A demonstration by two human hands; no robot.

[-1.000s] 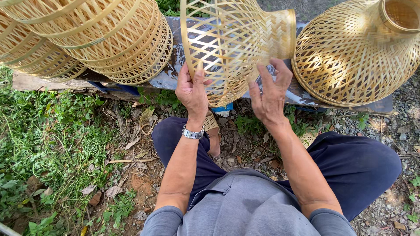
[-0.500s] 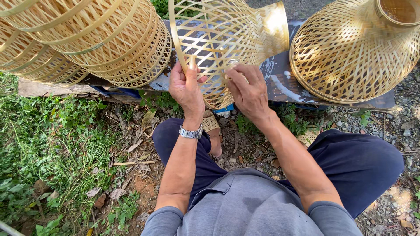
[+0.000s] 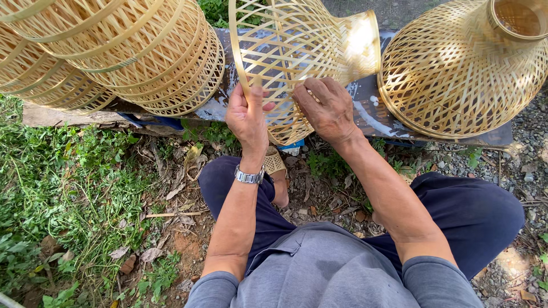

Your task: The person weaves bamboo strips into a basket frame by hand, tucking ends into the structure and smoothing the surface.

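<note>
Gripping the rim of the woven bamboo shade (image 3: 297, 63), the left hand (image 3: 247, 117) has its fingers curled round a strip, where a second ago it lay open-palmed. The right hand (image 3: 326, 105), earlier spread wide, now pinches the weave. The shade stands before the knees, between stacked shades (image 3: 114, 51) and a finished one (image 3: 462, 74).

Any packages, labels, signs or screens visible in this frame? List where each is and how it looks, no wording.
None in view: only woven bamboo baskets, and the open-weave basket held by the left hand and right hand.
Closest to a display: silver wristwatch on the left wrist, its face turned away.
</note>
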